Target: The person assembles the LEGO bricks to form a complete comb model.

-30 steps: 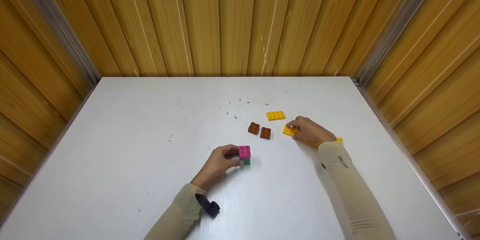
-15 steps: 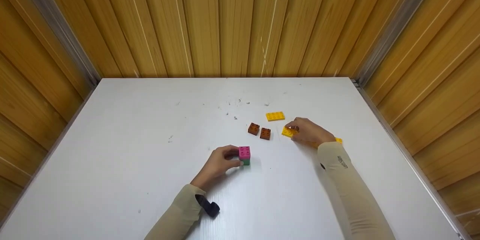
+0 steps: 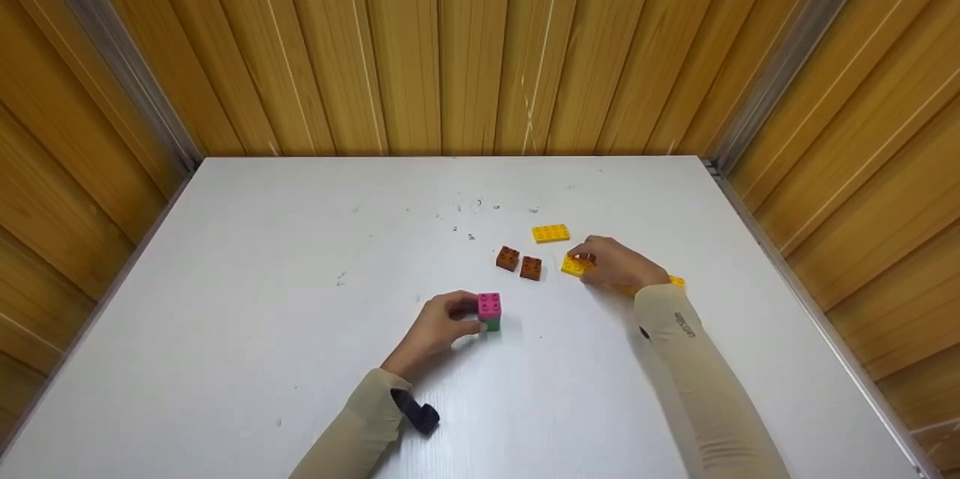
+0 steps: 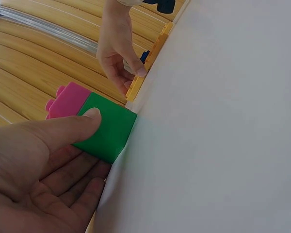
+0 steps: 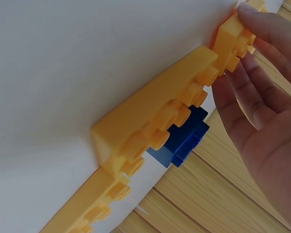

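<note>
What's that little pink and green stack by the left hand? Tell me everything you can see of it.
The pink-and-green stack is two toy bricks, seemingly smooth plastic: a pink brick above a green brick. Four round studs show on the pink top. It stands upright, apparently resting on the white table, about midway across. The left hand pinches it, thumb on the green brick's side; contact on the far side is hidden.

A booth-like workspace: wood-grain panels (image 3: 465, 52) wall a white tabletop (image 3: 262, 239) on three sides.
</note>
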Available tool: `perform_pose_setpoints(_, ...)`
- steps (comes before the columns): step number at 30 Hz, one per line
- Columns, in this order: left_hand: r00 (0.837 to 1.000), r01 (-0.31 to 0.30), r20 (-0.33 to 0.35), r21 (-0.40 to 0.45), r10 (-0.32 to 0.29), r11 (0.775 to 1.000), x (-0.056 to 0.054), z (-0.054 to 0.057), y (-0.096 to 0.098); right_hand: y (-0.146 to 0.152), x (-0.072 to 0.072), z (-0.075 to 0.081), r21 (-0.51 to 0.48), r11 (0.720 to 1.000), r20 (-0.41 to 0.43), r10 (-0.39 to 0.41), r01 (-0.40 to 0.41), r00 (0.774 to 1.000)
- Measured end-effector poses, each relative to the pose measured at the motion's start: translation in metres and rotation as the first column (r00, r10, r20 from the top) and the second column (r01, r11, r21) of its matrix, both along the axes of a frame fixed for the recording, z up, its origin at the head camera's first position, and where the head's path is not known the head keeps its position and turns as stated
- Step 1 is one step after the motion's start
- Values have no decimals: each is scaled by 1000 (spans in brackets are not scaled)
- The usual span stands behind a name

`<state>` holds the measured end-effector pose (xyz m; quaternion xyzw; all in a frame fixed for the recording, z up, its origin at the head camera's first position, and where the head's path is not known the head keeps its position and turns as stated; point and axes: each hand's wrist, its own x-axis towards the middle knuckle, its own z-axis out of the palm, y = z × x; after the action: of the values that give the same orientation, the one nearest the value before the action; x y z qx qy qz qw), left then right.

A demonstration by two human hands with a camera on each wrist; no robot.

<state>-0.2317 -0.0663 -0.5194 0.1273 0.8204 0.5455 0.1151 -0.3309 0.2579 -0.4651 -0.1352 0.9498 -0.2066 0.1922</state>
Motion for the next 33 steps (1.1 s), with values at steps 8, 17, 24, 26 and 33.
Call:
perform_pose_setpoints(8, 1000, 8, -15, 11, -8, 1000, 0, 0, 0, -3, 1, 4, -31, 1000, 30, 1, 0, 1000)
perform_pose_setpoints(17, 999, 28, -47, 60, -26, 998, 0, -1, -1, -5, 2, 9, -49, 989, -51, 140, -143, 989)
perform_pose_setpoints(24, 999, 32, -45, 57, -30, 998, -1, -1, -1, -7, 5, 14, -79, 977, -69, 195, -200, 978)
perform_pose_setpoints(26, 998, 33, -47, 47, -31, 998, -1, -1, -1, -8, 6, 16, -90, 971, -80, 214, -221, 973)
perform_pose_setpoints(33, 998, 35, -46, 25, -34, 999, 0, 1, -1, -12, 9, 22, -94, 956, -109, 269, -280, 957)
